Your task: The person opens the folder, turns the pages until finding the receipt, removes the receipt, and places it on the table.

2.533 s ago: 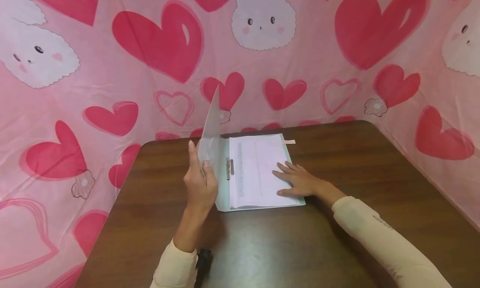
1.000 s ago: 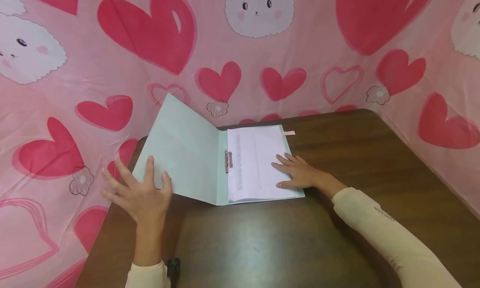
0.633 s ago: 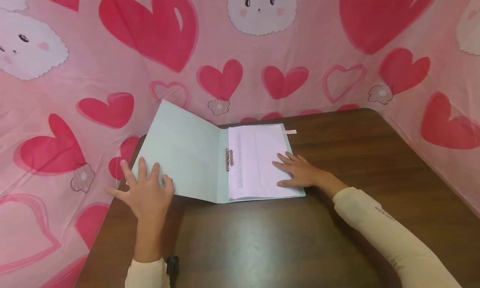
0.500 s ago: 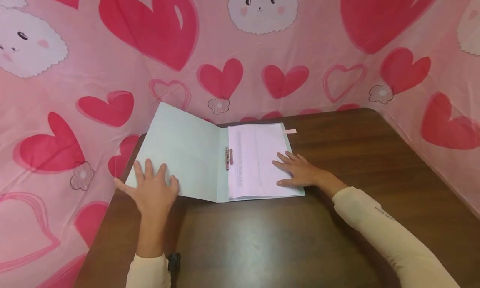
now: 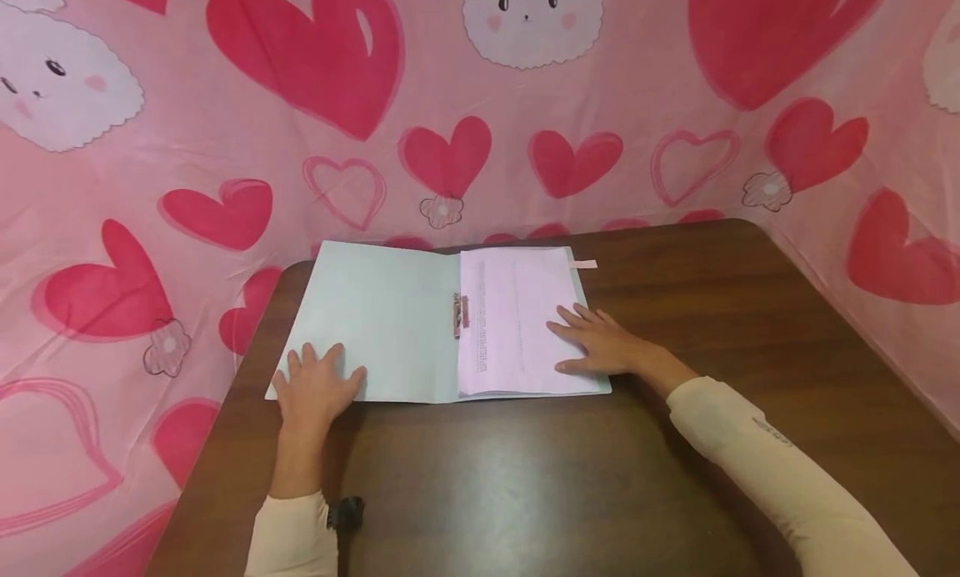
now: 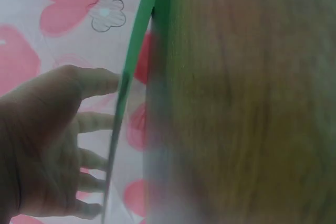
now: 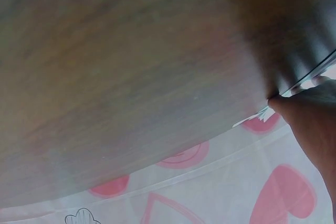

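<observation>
A pale green file folder (image 5: 375, 310) lies spread on the table in the head view. Its right side carries a stack of printed paper sheets (image 5: 517, 318), with a metal clip (image 5: 460, 315) near the spine. My left hand (image 5: 313, 389) touches the lower left of the cover with fingers spread. In the left wrist view the fingertips meet the cover (image 6: 126, 87), seen edge-on, with a gap between it and the table. My right hand (image 5: 600, 343) rests flat on the right edge of the sheets, fingers spread; the right wrist view shows its thumb (image 7: 275, 103) at the stack's edge.
The dark brown wooden table (image 5: 510, 485) reaches a pink curtain (image 5: 630, 60) with hearts and rabbits at the back and sides. A small pale tab (image 5: 583, 264) sticks out at the folder's upper right. A black device (image 5: 347, 513) sits at the left wrist.
My left hand has swung the folder's cover from nearly upright over to the left and down, shifting from gripping its edge to pressing on its inner face. My right hand has stayed on the sheets.
</observation>
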Action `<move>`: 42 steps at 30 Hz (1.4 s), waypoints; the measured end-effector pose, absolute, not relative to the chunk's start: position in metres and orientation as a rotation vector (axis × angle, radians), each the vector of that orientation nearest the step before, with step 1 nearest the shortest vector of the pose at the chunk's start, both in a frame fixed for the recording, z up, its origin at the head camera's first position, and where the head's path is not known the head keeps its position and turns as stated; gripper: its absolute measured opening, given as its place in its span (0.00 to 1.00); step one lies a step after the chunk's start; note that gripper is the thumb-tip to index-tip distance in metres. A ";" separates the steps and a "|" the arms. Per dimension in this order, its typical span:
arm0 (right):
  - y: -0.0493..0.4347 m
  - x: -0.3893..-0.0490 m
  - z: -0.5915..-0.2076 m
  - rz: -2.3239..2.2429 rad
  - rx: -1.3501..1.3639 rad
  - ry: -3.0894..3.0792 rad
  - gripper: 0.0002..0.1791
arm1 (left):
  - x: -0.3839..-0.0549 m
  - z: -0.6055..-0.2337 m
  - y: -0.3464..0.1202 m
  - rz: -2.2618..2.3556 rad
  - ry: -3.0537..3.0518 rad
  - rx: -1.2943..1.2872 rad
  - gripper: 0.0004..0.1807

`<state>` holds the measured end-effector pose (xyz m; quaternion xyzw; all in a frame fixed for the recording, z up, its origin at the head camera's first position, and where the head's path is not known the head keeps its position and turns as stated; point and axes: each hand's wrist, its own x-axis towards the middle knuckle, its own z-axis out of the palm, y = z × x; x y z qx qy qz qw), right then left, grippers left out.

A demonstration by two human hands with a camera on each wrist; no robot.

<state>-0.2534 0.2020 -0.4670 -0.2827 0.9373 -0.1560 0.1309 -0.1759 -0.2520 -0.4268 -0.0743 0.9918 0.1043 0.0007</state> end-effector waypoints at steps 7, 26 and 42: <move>0.203 -0.256 -0.469 -0.467 -0.824 2.703 0.48 | -0.180 -0.434 -0.255 0.397 2.947 -0.236 0.42; 0.204 -0.282 -0.460 -0.563 -0.810 2.632 0.49 | -0.192 -0.438 -0.238 0.458 2.902 -0.140 0.43; 0.201 -0.280 -0.457 -0.561 -0.770 2.615 0.49 | -0.208 -0.442 -0.174 0.562 3.094 0.258 0.35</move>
